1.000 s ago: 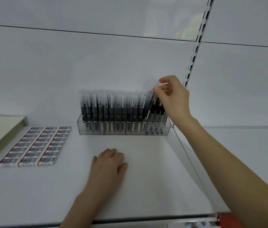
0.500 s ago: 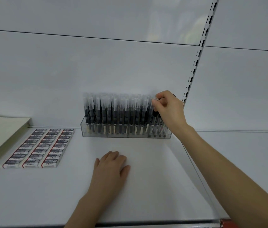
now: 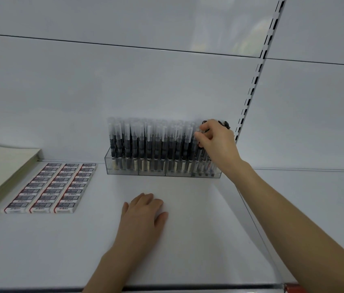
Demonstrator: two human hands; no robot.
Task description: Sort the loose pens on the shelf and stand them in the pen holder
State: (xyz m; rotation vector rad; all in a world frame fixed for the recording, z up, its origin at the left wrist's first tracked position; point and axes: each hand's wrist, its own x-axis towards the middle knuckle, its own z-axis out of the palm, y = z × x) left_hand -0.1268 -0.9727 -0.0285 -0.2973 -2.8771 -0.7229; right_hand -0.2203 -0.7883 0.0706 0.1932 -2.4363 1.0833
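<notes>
Right hand [image 3: 215,142] pinches a black clear-capped plastic pen [image 3: 198,151], seating it upright in the clear acrylic pen holder [image 3: 124,169] just below. Left hand [image 3: 143,214], fingers flat, rests on the white shelf [image 3: 198,240], probably bracing the reach.

Left hand [image 3: 145,210]: laid flat, palm down, fingers straight and close together, thumb set slightly apart on its right side. Its bare forearm enters from the bottom edge and rises slightly rightward. Right hand [image 3: 217,142]: raised and reaching forward, back of the hand toward the camera, fingers curled, fingertips pinching the clear cap of a pen [image 3: 198,149]. The bare right forearm runs diagonally from the lower right corner.
</notes>
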